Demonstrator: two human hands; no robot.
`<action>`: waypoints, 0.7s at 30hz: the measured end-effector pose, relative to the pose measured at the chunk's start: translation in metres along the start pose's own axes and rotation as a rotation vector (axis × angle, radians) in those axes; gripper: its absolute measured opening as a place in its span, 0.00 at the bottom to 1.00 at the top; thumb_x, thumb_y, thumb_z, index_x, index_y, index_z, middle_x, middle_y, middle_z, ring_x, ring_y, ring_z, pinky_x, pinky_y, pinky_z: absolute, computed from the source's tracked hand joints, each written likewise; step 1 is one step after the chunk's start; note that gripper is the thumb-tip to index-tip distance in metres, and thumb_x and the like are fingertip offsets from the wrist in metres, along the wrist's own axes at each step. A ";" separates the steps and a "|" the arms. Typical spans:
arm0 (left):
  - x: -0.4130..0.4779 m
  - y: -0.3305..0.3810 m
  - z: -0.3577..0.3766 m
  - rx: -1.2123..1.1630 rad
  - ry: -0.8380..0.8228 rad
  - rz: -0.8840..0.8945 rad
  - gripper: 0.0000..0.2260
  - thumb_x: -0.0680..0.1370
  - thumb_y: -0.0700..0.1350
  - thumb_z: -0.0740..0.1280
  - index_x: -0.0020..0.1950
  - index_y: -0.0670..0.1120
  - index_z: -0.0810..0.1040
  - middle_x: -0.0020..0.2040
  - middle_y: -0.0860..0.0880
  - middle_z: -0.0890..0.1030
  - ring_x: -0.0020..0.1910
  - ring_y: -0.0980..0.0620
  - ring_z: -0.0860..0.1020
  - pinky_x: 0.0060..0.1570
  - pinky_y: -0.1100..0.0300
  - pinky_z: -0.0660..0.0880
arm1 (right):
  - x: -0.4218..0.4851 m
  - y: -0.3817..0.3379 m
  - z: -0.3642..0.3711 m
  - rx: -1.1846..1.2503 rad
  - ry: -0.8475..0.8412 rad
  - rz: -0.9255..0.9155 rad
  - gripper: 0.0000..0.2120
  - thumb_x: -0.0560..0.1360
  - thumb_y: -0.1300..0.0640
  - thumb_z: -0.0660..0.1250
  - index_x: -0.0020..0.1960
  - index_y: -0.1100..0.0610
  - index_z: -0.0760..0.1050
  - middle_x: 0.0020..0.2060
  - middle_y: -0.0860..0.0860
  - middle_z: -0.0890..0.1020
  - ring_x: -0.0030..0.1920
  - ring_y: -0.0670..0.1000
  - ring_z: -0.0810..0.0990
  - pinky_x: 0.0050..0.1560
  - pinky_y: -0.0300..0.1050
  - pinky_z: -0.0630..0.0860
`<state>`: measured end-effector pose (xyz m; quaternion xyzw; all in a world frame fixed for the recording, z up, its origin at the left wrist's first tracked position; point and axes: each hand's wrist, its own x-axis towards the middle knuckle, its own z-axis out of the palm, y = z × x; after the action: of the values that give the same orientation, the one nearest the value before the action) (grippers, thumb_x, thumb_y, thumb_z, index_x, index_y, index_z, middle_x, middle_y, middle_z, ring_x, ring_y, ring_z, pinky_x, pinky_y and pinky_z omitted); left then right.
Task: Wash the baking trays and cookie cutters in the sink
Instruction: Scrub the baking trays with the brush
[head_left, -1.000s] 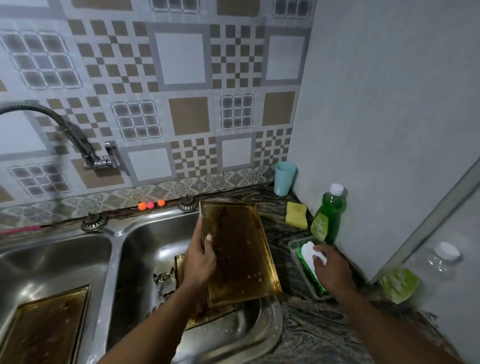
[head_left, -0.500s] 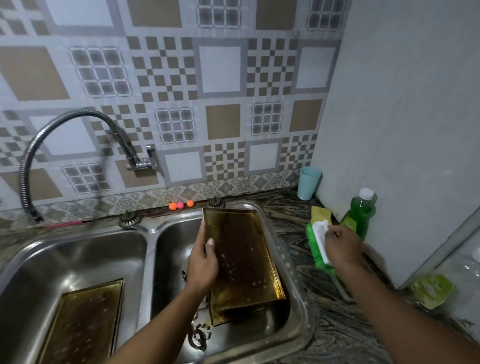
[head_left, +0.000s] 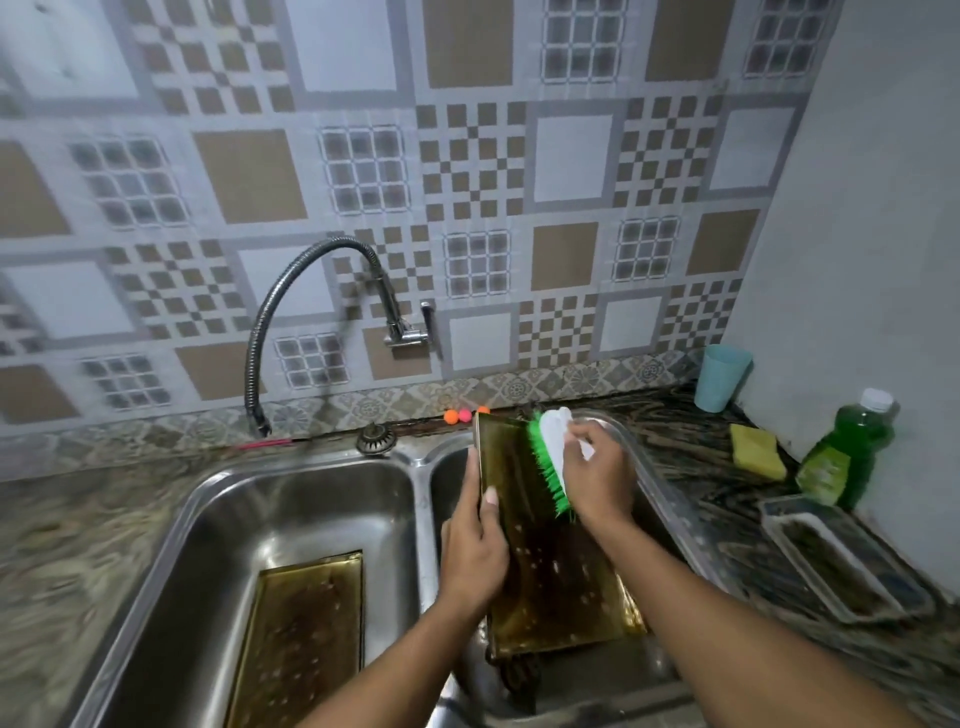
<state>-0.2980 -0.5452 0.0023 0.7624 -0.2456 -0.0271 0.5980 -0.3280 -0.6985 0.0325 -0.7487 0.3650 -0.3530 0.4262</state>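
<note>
In the right basin of the steel sink (head_left: 423, 525) stands a brown baking tray (head_left: 558, 577). Its long side runs from near to far, and its far end reaches the back rim of the sink. Its left edge is tipped up, so the dirty inside faces right and up. Something dark sits under its near edge, too dim to tell what.

The left hand (head_left: 475, 553) grips the tray's left long edge, with the thumb on the inside. The right hand (head_left: 597, 480) is wrapped around the white handle of a scrub brush (head_left: 551, 460). The green bristles press on the far part of the tray. There is open room down the near half of the tray.

A second tray (head_left: 304, 642) lies flat in the left basin, long side also near to far.

On the counter to the right lie a clear plastic tub (head_left: 844, 558), a green dish soap bottle (head_left: 847, 452) and a yellow sponge (head_left: 758, 451). The bottle's label is too blurry to read. Farther back stands a blue cup (head_left: 723, 376). The bendy faucet (head_left: 311, 291) hangs over the left basin.
</note>
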 end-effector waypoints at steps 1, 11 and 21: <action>0.002 -0.001 -0.005 -0.005 0.009 0.010 0.23 0.85 0.44 0.57 0.79 0.57 0.58 0.73 0.66 0.65 0.66 0.82 0.61 0.62 0.82 0.59 | -0.010 -0.005 0.006 0.020 0.024 -0.006 0.05 0.78 0.56 0.66 0.49 0.50 0.81 0.50 0.50 0.85 0.52 0.55 0.82 0.47 0.42 0.73; 0.017 -0.023 -0.049 -0.079 0.134 -0.100 0.22 0.85 0.44 0.57 0.80 0.55 0.60 0.71 0.68 0.63 0.68 0.75 0.62 0.56 0.85 0.59 | -0.087 -0.017 0.042 0.027 -0.136 -0.161 0.04 0.77 0.55 0.68 0.48 0.50 0.81 0.46 0.41 0.85 0.48 0.45 0.82 0.47 0.42 0.78; 0.028 -0.036 -0.075 -0.106 0.194 -0.197 0.23 0.86 0.46 0.56 0.80 0.58 0.59 0.78 0.58 0.63 0.76 0.58 0.63 0.70 0.65 0.59 | -0.118 0.003 0.041 0.042 -0.148 -0.104 0.06 0.78 0.57 0.69 0.49 0.49 0.83 0.50 0.37 0.84 0.52 0.41 0.83 0.48 0.38 0.79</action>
<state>-0.2358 -0.4834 -0.0023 0.7493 -0.1089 -0.0246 0.6527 -0.3514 -0.5844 -0.0120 -0.7817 0.2855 -0.3258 0.4486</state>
